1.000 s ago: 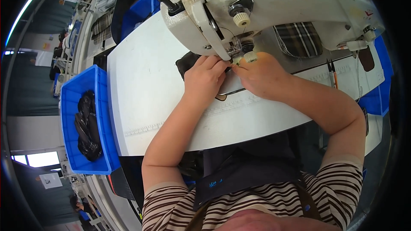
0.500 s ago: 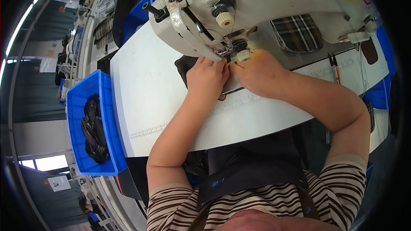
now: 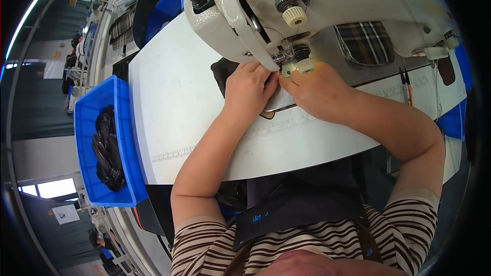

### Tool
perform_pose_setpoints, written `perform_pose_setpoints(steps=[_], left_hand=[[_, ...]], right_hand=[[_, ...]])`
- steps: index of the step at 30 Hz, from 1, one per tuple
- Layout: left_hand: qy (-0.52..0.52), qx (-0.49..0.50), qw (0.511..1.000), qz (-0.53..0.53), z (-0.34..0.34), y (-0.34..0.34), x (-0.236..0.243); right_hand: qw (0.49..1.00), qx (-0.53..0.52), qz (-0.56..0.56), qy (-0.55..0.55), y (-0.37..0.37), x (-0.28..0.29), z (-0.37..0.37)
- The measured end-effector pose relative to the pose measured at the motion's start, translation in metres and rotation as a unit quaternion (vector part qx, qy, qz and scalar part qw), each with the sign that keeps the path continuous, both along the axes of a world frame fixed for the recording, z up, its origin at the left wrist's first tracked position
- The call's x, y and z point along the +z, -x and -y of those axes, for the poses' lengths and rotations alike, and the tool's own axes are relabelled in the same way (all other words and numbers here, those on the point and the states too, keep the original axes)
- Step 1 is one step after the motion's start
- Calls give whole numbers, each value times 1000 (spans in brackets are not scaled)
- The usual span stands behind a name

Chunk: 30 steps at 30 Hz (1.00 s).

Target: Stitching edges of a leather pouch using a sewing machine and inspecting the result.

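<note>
Status: work judged in progress, as the dark fabric pc (image 3: 219, 75) lies on the table (image 3: 171, 97) under and L of the left hand (image 3: 248, 89), its inner part running toward the needle area of the white sewing machine (image 3: 353, 5). Any stitching done is hidden by hands & machine head, so qty done vs. left can't be confirmed; pc isn't set aside, so judged unfinished. L hand: palm down, fingers bent and close tog., resting on the pc; tips partly hidden, so can't tell if it pinches or only presses. Right hand (image 3: 321, 94): fingers curled, thumb & index nearly meeting just R of L hand, by the needle; can't tell whether they grip an edge. Count: hands 2; machine 1; dark pc at needle 1; small brown-edged pc (image 3: 267, 115) 1, just below L hand, mostly covered; plaid stack (image 3: 365, 43) 1, under machine arm, no. of layers unclear; brown pc (image 3: 446, 71) 1, far R; pointed tool w/ orange (image 3: 407, 89) 1, on table R, approx. count as its parts overlap; blue bin (image 3: 134, 143) at L 1, w/ black bundles (image 3: 108, 148) inside, overlapping, no count poss.
</note>
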<state>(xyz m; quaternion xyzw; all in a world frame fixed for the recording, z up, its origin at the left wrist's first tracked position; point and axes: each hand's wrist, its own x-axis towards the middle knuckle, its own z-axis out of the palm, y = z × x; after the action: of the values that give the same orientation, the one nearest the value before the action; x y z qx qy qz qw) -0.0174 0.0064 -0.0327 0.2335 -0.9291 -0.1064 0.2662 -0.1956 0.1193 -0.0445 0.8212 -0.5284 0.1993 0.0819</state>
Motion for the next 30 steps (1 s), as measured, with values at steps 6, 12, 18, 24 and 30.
perform_pose_setpoints(steps=[6,12,18,24,30], left_hand=[[102,-72,992,26,2,-12,13],[135,-129,980,62,5,-20,11],[119,-140,981,65,3,-22,15],[85,-123,984,97,-3,-21,18],[95,-101,984,111,-9,-23,15]], right_hand=[[1000,-5,6,-25,0,4,-2],[999,-24,10,-19,5,6,2],[999,-42,-4,16,6,5,4],[999,-40,1,32,5,8,4],[998,-54,-3,12,5,5,4]])
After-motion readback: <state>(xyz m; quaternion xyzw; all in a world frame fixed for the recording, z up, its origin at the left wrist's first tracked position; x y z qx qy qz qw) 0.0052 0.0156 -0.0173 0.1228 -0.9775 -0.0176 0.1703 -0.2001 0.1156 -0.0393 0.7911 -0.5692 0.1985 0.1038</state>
